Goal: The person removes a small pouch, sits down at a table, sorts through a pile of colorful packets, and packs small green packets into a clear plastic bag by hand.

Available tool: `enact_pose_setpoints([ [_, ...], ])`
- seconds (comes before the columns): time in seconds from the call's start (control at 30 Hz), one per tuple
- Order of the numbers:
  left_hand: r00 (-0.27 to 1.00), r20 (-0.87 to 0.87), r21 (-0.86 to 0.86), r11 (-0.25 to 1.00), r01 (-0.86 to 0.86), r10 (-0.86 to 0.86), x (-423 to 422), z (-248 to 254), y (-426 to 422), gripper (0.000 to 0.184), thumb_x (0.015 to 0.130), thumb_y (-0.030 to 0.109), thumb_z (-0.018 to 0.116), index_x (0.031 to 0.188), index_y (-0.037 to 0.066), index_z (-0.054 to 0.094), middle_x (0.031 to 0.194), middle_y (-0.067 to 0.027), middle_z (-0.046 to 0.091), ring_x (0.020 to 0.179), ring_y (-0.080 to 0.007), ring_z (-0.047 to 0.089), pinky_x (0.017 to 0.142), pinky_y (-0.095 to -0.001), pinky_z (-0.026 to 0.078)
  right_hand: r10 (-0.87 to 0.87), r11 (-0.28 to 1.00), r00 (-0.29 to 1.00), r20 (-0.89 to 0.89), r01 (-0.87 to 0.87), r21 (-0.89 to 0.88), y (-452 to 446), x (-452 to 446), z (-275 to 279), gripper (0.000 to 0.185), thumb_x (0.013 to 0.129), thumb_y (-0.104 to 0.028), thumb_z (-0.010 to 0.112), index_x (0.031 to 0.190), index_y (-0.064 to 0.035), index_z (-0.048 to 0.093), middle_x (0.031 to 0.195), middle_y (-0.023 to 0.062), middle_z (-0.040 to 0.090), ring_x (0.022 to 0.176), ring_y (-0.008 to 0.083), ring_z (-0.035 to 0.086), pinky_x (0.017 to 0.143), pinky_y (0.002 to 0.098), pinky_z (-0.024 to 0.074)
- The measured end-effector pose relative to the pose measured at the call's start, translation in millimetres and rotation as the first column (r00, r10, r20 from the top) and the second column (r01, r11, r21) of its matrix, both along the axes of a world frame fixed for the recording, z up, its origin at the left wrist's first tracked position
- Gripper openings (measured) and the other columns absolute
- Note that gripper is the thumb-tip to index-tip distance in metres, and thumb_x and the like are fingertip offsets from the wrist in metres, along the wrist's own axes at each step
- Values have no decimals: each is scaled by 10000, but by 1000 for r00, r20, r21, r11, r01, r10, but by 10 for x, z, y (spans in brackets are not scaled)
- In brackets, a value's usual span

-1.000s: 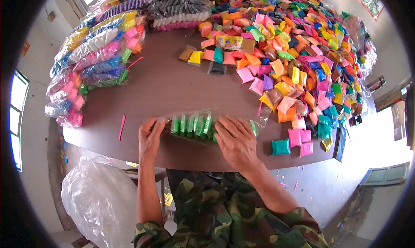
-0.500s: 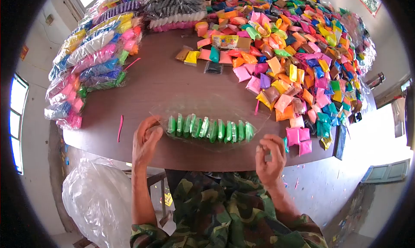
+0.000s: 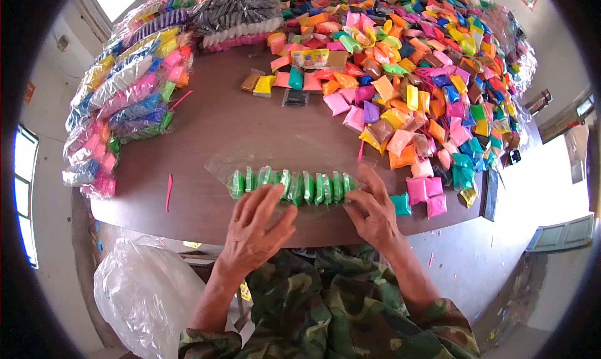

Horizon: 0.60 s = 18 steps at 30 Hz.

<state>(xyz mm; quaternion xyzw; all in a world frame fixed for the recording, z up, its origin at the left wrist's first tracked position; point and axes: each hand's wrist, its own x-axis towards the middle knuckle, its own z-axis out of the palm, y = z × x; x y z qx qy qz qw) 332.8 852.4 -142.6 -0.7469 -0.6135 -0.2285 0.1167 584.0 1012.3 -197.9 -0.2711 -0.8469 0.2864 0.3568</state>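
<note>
A row of green packets stands on edge inside a clear plastic bag, close to the table's front edge. My left hand is in front of the left half of the row, its fingers apart, the fingertips at the packets. At the right end of the row is my right hand, fingers spread and curved, with fingertips touching the bag beside the last packet. Neither hand has its fingers closed round anything. Part of the row's lower left is hidden behind my left fingers.
A large heap of coloured packets covers the table's right and back. Filled bags of packets are stacked at the left, with grey ones behind. A pink strip lies at left; a big clear bag hangs below the table edge.
My left hand has moved right from the bag's left end to the front of the row. My right hand has come back up to the row's right end. The view has shifted slightly.
</note>
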Motion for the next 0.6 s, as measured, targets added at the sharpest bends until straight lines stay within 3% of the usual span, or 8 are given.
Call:
enact_pose_setpoints([
  [0.1, 998, -65, -107, 994, 0, -7, -6, -117, 71, 361, 776, 161, 874, 1102, 139, 720, 1591, -129, 438, 1445, -374, 446, 1143, -545, 430, 32, 999, 999, -16, -33, -7, 29, -36, -4, 368, 802, -12, 848, 1116, -126, 695, 1551, 221, 473, 1316, 415, 600, 1010, 432, 564],
  [0.23, 997, -77, -8, 1000, 3, -3, -13, -238, 181, 204, 802, 119, 809, 983, 106, 717, 1559, -113, 494, 1448, -354, 443, 1160, -553, 402, 69, 987, 998, -9, -67, 149, 97, -45, 107, 299, 808, -38, 859, 1055, -120, 711, 1519, 224, 512, 1314, 422, 602, 1015, 442, 560],
  [0.33, 997, -71, -27, 999, 34, -35, -22, -173, 255, 154, 815, 120, 760, 952, 92, 695, 1502, -98, 556, 1419, -314, 478, 1157, -549, 392, 103, 967, 995, -13, -97, 235, 156, -46, 156, 325, 788, 0, 872, 1058, -92, 717, 1459, 215, 562, 1164, 374, 681, 944, 423, 575],
  [0.43, 995, -71, -39, 997, 63, -66, -54, -95, 296, 154, 810, 123, 773, 937, 92, 691, 1411, -80, 622, 1375, -283, 519, 1160, -543, 388, 138, 982, 988, -72, -127, 142, 200, -48, 203, 282, 835, -25, 857, 1069, -82, 710, 1412, 204, 607, 1119, 325, 705, 906, 388, 577],
  [0.53, 996, -46, 5, 997, 79, -78, -85, -34, 332, 167, 808, 117, 792, 934, 82, 688, 1301, -74, 677, 1278, -268, 590, 1134, -517, 419, 84, 971, 981, -178, -121, -206, 180, -49, 187, 202, 896, -78, 819, 1061, -70, 703, 1303, 190, 680, 1173, 377, 692, 946, 403, 569],
  [0.6, 996, -4, 39, 995, 90, -90, -83, 14, 354, 177, 811, 111, 806, 935, 75, 685, 1228, -73, 704, 1186, -266, 645, 1099, -489, 459, 66, 973, 983, -171, -102, -209, 168, -80, 224, 188, 923, -82, 796, 1076, -46, 693, 1201, 186, 711, 1093, 357, 716, 895, 388, 572],
])
